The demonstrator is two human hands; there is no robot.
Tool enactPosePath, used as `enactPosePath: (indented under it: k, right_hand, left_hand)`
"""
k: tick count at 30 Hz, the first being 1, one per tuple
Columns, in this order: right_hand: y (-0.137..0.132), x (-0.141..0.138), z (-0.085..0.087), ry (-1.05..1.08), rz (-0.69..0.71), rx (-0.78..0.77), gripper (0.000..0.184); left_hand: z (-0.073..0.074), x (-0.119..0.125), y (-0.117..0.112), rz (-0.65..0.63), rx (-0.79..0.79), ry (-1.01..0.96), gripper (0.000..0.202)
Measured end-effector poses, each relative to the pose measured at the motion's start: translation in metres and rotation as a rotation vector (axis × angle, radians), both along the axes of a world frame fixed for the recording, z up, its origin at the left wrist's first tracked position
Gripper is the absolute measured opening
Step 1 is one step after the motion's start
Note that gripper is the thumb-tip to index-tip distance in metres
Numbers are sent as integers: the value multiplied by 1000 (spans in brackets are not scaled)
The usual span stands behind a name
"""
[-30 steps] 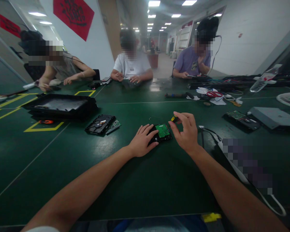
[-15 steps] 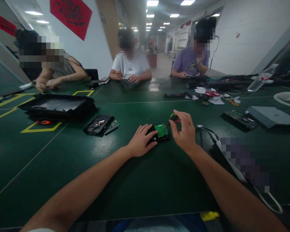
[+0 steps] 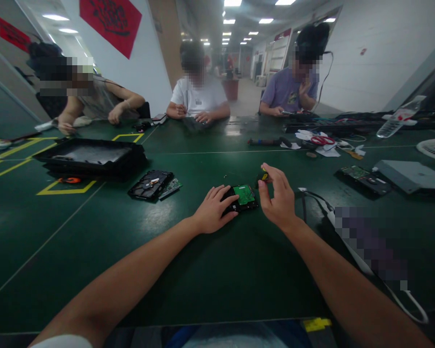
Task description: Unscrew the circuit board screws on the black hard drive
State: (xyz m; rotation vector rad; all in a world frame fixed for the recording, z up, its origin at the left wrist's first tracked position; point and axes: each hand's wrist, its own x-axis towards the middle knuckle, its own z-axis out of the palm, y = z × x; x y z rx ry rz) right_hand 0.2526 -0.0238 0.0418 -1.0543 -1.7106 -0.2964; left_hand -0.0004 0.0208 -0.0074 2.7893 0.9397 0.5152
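Note:
A black hard drive [image 3: 254, 205] with a green circuit board [image 3: 245, 194] on top lies flat on the dark green table. My left hand [image 3: 215, 212] is laid over its left end, fingers across the top and thumb along the near edge, gripping it. Above the drive's right end, my right hand [image 3: 280, 197] pinches a small screwdriver [image 3: 264, 176] with a black and yellow handle between thumb and fingertips. The screwdriver's tip is too small to make out. Just beyond the drive sit tiny screws [image 3: 225, 176].
Left of the drive lie another hard drive [image 3: 150, 185] and a loose circuit board [image 3: 170, 189]. A black tray [image 3: 90, 157] stands farther left. At right are a drive [image 3: 364, 180], a grey metal box [image 3: 415, 175] and a white power strip [image 3: 351, 246]. Several people sit opposite.
The screwdriver's handle has turned in my right fingers, showing its yellow differently. My left hand stays on the drive. The view has shifted slightly, and the person at far left has moved an arm.

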Motion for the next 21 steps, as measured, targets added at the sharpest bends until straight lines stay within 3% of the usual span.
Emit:
enactPosePath:
  k: [7,14,21]
  right_hand:
    - [-2,-1,2,16,-58,34,42]
    - [-1,-2,1,5,17,14,49]
    - [-2,-2,0,22,-19,3,46]
  left_hand:
    - [-4,0,2,-1,10,-11,61]
    - [-4,0,1,-1,16,-11,62]
    - [-3,0,2,-3,7,-13,61]
